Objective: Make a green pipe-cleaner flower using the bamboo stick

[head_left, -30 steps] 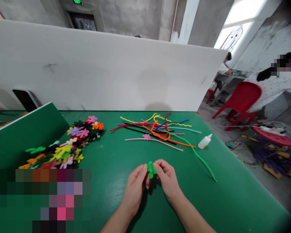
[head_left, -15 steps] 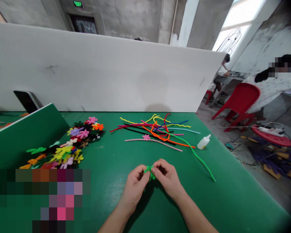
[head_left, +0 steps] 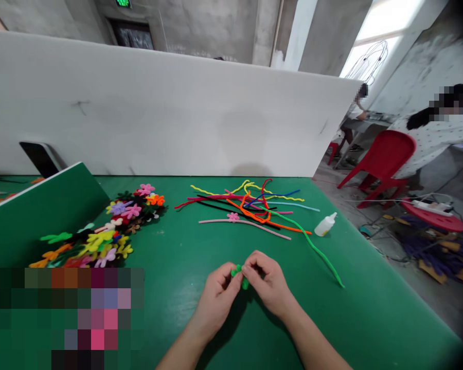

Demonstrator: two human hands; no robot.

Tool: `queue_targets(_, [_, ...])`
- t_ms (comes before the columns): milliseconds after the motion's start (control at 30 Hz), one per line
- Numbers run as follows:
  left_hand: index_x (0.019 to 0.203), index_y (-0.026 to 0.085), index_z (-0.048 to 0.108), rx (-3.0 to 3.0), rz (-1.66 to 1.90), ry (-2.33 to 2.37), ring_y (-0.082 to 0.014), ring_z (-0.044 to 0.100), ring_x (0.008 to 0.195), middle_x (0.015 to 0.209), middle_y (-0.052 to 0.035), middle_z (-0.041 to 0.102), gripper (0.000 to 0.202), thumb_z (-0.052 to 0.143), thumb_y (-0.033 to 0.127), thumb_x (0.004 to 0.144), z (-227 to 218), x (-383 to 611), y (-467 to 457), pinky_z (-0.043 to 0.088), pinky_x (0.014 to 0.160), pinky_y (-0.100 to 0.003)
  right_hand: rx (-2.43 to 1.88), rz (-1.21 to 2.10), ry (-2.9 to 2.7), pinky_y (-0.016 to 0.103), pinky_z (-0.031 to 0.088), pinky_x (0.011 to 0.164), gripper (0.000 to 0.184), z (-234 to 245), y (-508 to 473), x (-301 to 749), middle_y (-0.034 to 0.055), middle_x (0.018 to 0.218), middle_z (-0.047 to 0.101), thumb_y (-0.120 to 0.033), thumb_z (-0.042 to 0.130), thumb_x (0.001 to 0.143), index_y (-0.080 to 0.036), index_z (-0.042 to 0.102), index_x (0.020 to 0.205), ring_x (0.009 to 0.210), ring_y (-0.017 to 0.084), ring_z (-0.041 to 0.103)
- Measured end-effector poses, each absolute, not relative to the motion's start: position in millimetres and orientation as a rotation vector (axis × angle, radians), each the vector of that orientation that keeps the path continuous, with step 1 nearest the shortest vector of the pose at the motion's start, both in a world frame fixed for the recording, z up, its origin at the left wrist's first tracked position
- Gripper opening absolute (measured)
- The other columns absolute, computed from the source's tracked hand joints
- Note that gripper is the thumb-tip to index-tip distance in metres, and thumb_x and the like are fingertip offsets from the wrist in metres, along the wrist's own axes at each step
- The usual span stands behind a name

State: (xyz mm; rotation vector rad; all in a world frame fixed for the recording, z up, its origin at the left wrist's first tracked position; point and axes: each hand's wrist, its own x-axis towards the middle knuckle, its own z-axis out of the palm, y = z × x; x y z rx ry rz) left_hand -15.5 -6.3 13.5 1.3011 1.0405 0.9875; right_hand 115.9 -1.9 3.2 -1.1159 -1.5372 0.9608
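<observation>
Between my two hands is a small green pipe-cleaner flower [head_left: 245,283], its looped petals partly hidden by my fingers. My left hand [head_left: 220,290] pinches its left side between thumb and forefinger. On the other side, my right hand [head_left: 268,280] grips it with thumb and fingertips. Both hands hover low over the green table, close together. Beyond them lie a pink pipe-cleaner flower [head_left: 233,217], a pale pink pipe cleaner [head_left: 250,222] and a long green pipe cleaner [head_left: 322,255] that trails toward the right.
A pile of colourful pipe-cleaner flowers [head_left: 104,239] lies at left beside a green divider [head_left: 42,195]. Loose pipe cleaners [head_left: 254,205] tangle at the back, near a white squeeze bottle [head_left: 326,225]. A white partition [head_left: 158,113] closes the far edge; a person sits on a red chair [head_left: 386,154].
My hands stay nearly in place, with the fingers slightly shifted. The green flower has turned a little, and less of its petals shows. The camera view has tilted slightly.
</observation>
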Motion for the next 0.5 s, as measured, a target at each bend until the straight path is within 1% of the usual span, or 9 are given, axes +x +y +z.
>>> queue_targets(67, [0.058,0.017,0.044,1.305,1.011,1.052,-0.0092,0.029,0.053,0.056,0.0057,0.034,0.022,0.049,0.025,0.077,12,-14,-8,0.028,0.048,-0.02,-1.133,0.964,-1.461,0.022,0.029,0.05,0.022,1,-4,110,-0.003,0.058,0.042,-0.03,0.049,0.079,-0.017,0.049,0.061,0.052,0.01,0.037])
queue_targets(167, [0.06,0.017,0.046,1.361,1.069,1.104,-0.0098,0.032,0.054,0.057,0.005,0.036,0.019,0.048,0.024,0.077,8,-13,-9,0.03,0.05,-0.02,-1.113,1.114,-1.214,0.021,0.028,0.049,0.026,-4,-6,98,-0.0044,0.056,0.037,-0.035,0.047,0.08,-0.018,0.045,0.061,0.052,0.01,0.033])
queue_targets(233, [0.059,0.017,0.047,1.419,1.096,1.145,-0.0099,0.033,0.053,0.056,0.0051,0.037,0.018,0.048,0.024,0.076,7,-11,-10,0.03,0.05,-0.02,-1.075,1.211,-1.036,0.02,0.028,0.049,0.027,-8,-8,90,-0.0052,0.055,0.035,-0.037,0.05,0.079,-0.017,0.044,0.061,0.052,0.009,0.031])
queue_targets(400, [0.056,0.017,0.048,1.488,1.105,1.194,-0.0095,0.034,0.05,0.053,0.0054,0.038,0.018,0.049,0.021,0.073,6,-11,-11,0.029,0.048,-0.02,-0.979,1.419,-0.72,0.02,0.029,0.049,0.028,-11,-11,81,-0.0051,0.056,0.037,-0.038,0.057,0.074,-0.017,0.044,0.061,0.051,0.008,0.031])
queue_targets(500, [0.055,0.016,0.049,1.385,1.097,1.171,-0.0091,0.035,0.05,0.052,0.0052,0.039,0.02,0.052,0.023,0.073,7,-12,-10,0.03,0.047,-0.02,-0.992,1.477,-0.746,0.02,0.026,0.047,0.029,-9,-7,87,-0.0054,0.054,0.037,-0.039,0.06,0.072,-0.016,0.045,0.06,0.049,0.008,0.03])
